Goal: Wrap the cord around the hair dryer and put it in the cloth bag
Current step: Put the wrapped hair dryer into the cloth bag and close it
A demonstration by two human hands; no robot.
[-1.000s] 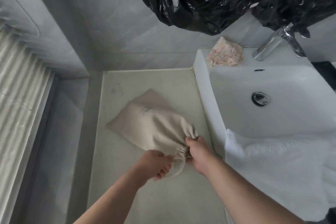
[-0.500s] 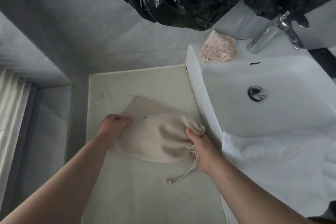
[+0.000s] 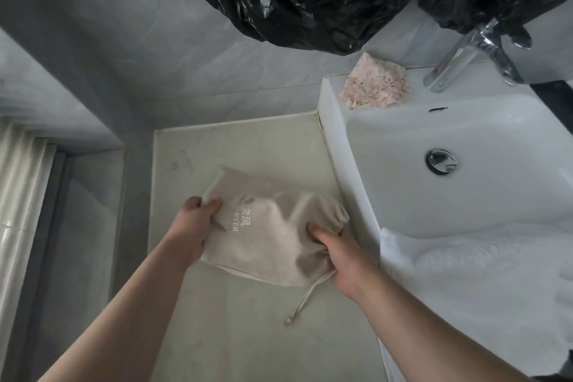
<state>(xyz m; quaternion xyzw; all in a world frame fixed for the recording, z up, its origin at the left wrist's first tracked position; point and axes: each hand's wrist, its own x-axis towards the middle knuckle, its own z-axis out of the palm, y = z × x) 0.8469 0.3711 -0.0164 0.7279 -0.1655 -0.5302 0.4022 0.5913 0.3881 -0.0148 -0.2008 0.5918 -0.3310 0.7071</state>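
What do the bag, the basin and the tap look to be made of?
Bag: beige woven cloth, matte, soft creases and a gathered drawstring mouth.
Basin: smooth glossy white, probably ceramic.
Tap: polished metal, chrome-like, with mirror reflections.

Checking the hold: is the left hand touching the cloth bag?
Touching. The head view shows the left hand gripping the cloth bag at its left edge.

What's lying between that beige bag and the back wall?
Only bare counter behind the bag, faintly smudged, in the head view.
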